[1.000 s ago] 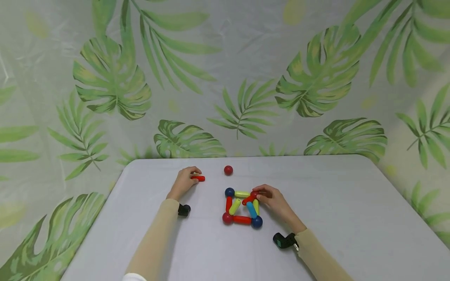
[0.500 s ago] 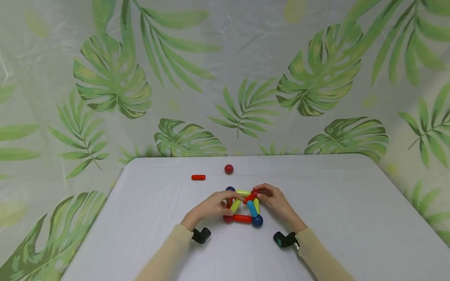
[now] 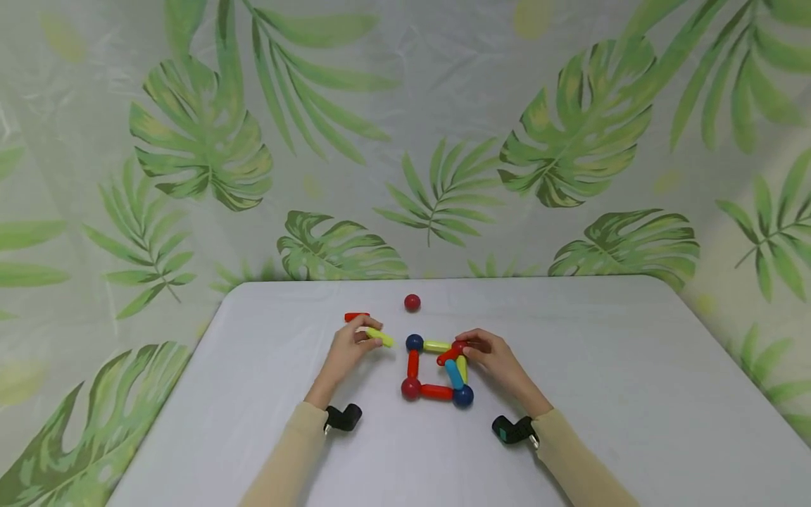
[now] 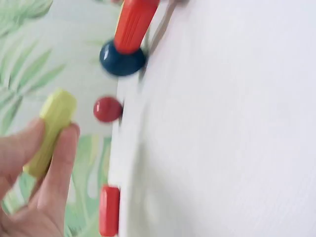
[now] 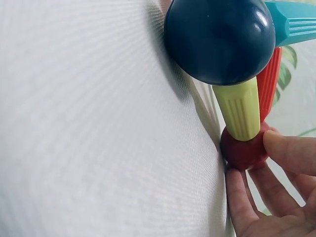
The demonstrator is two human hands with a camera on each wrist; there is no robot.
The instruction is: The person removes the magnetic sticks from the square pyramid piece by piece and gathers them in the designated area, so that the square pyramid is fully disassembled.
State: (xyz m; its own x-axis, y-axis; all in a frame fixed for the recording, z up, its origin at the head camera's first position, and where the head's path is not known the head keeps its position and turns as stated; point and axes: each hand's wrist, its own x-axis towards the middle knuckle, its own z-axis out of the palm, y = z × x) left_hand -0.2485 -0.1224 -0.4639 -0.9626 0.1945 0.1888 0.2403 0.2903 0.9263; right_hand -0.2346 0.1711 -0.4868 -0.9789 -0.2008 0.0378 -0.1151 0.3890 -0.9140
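A square frame of magnetic sticks and balls (image 3: 436, 370) lies on the white table (image 3: 570, 394). My left hand (image 3: 366, 336) pinches a yellow-green stick (image 3: 380, 339) just left of the frame's blue corner ball (image 3: 415, 343); the left wrist view shows that stick (image 4: 52, 131) between thumb and finger. My right hand (image 3: 465, 345) grips the frame's far right red corner ball (image 5: 244, 145), where a yellow stick (image 5: 239, 108), a red stick (image 5: 270, 79) and a blue stick (image 5: 291, 22) meet. The near blue ball (image 5: 219, 37) fills the right wrist view.
A loose red stick (image 3: 355, 317) lies just behind my left hand and a loose red ball (image 3: 412, 303) sits near the table's far edge. A leaf-print curtain (image 3: 443, 141) hangs behind the table.
My left hand let go of the loose red stick, reached into the frame, then drew back left holding the yellow-green stick. The right hand stayed on the corner.
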